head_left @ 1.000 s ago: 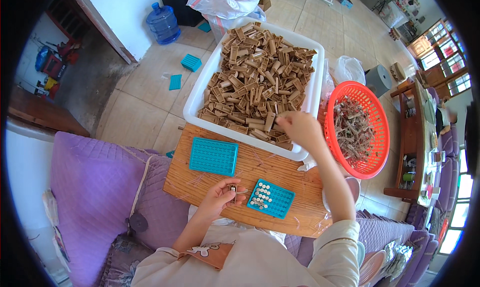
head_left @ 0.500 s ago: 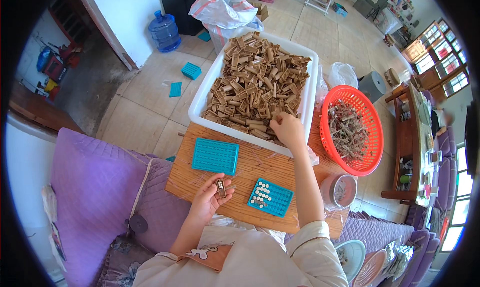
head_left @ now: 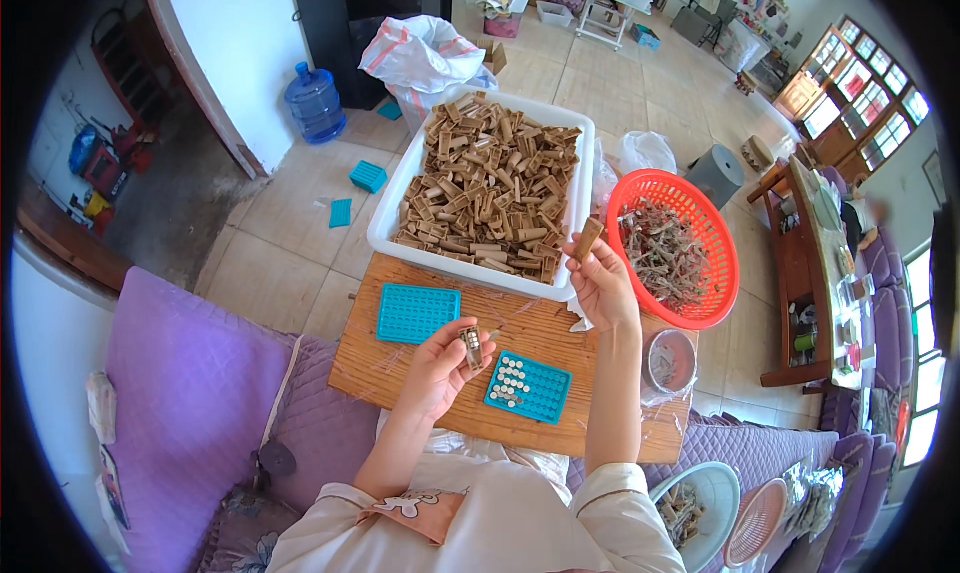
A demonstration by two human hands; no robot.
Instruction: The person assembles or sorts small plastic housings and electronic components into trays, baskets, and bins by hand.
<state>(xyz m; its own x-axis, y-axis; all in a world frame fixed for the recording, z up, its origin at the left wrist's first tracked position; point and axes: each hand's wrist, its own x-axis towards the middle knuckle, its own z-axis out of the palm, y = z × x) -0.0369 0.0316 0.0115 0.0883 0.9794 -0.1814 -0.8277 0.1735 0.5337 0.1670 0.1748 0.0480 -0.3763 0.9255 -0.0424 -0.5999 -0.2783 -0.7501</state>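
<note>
My left hand (head_left: 436,371) is closed around a small brown trough-shaped casing (head_left: 474,349) with white round pieces inside, above the wooden table (head_left: 360,365). Held up between the fingers of my right hand (head_left: 608,289) is another brown casing (head_left: 588,239), just off the corner of a white tub (head_left: 384,231). Loose brown casings (head_left: 490,183) heap up in that tub. On the table lie two teal pocketed trays: one (head_left: 418,313) beyond my left hand, the other (head_left: 546,393) to its right, with white round pieces (head_left: 511,375) at its left side.
A red plastic basket (head_left: 728,273) of tangled scraps stands at the right, with a small round container (head_left: 670,361) below it. Purple quilted seating (head_left: 200,373) flanks me. Behind the tub are a woven sack (head_left: 425,58) and a blue water bottle (head_left: 316,103).
My right hand has come up out of the tub with a brown casing and moved right. The left hand has shifted slightly right and up, still holding its filled casing. The view has shifted a little.
</note>
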